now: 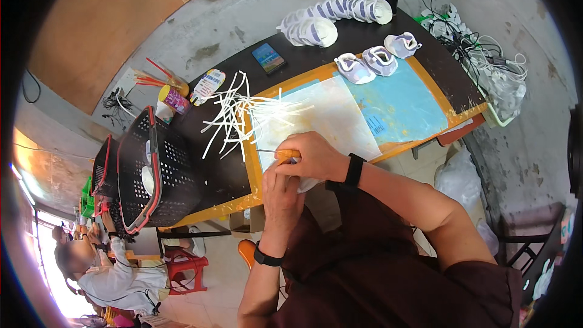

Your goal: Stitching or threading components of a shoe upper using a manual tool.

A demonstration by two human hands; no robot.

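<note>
My right hand (316,157) is closed around an awl with a yellow-orange handle (288,153), its thin metal shank pointing left. Just below it, my left hand (281,197) has its fingers curled on a white piece (308,184); the hands hide most of this piece, so its kind is unclear. Both hands meet over the table's near edge, above my lap. A tangle of narrow white strips (246,112) lies just beyond them. Farther right sit three small white-and-grey shoe uppers (380,61).
Nested rows of shoe uppers (316,31) lie at the back, near a phone (268,58). A white sheet (337,106) covers part of the blue mat (407,112). Black baskets (176,164) stand at left. A co-worker (124,276) sits beyond; cables (461,42) hang right.
</note>
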